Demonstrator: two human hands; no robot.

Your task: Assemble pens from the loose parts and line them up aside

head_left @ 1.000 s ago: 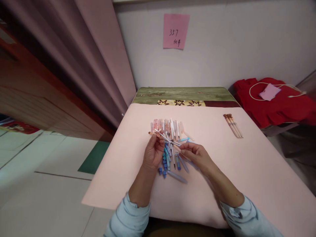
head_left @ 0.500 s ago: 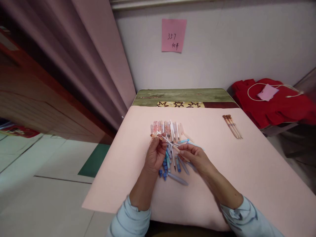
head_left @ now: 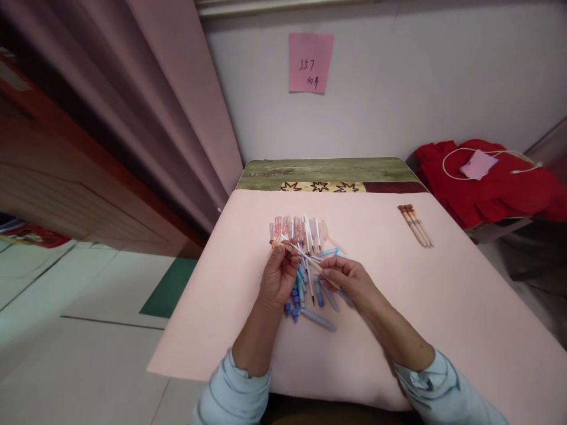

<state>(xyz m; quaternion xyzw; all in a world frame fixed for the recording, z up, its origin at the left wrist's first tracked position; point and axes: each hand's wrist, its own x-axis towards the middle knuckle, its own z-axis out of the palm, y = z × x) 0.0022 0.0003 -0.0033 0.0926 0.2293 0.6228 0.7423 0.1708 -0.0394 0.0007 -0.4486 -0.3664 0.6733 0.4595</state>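
- pens [head_left: 415, 226] right of the pile [head_left: 301, 282] look done
- lots of loose parts [head_left: 296, 295] left there tbh
- left hand [head_left: 279, 278] pinches a brown top [head_left: 280, 244], right hand [head_left: 349, 275] a barrel [head_left: 316, 267]

Pen parts [head_left: 309, 282] on sheet [head_left: 443, 319], centre | pens [head_left: 415, 225] on sheet, right | note [head_left: 310, 63] on wall [head_left: 376, 88], behind

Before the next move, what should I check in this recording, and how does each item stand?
1. Left grip holds the short, brown-tipped orange piece: ok.
2. Right grip holds the slim, pale peach tube: ok.
3. Thin white stick fully seated in the tube: cannot tell, too small.
4. Space beside the left grip uncluttered: not ok; small blue square-ended pieces lie loose there.
5. Three brown-topped beige pens lying apart from the pile: ok.
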